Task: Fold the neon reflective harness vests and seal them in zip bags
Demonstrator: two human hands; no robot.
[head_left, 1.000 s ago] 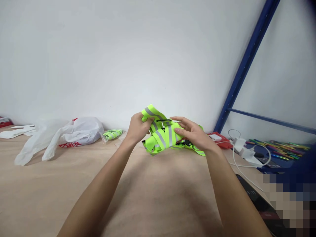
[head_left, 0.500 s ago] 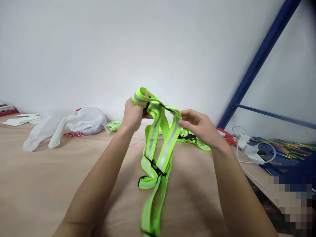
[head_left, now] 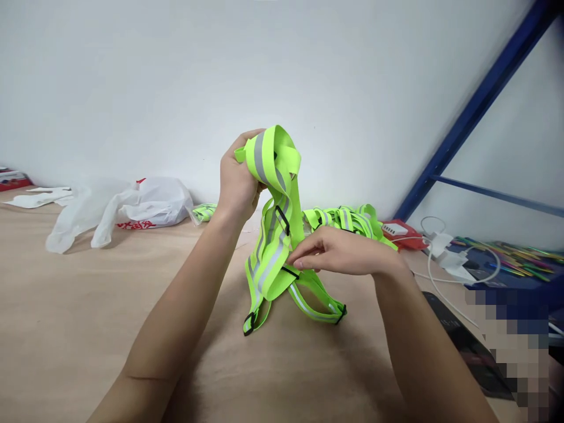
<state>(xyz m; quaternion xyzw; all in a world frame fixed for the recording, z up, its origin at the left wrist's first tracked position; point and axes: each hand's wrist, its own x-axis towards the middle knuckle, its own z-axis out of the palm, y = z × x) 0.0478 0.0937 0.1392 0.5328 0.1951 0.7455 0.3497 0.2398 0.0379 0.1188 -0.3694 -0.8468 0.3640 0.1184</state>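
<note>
Bunched reflective straps, neon green with a silver stripe and black plastic buckles, hang in front of me in the head view. My left hand is closed round their looped upper end and holds them up. Lower down, my right hand pinches the straps at a fold beside a black slider; its thumb and forefinger are together. Two loose loops trail below, one to the left and one to the right. Behind my right hand lies a heap of similar green straps, partly hidden.
A white plastic bag with red print lies at the left back, beside a small bagged green bundle. To the right are a red packet, white chargers with cables, a black phone and a blue metal frame.
My left hand has risen slightly with the straps. My right hand has moved down and inward onto their lower part, and the long dangling end is now gathered up higher.
</note>
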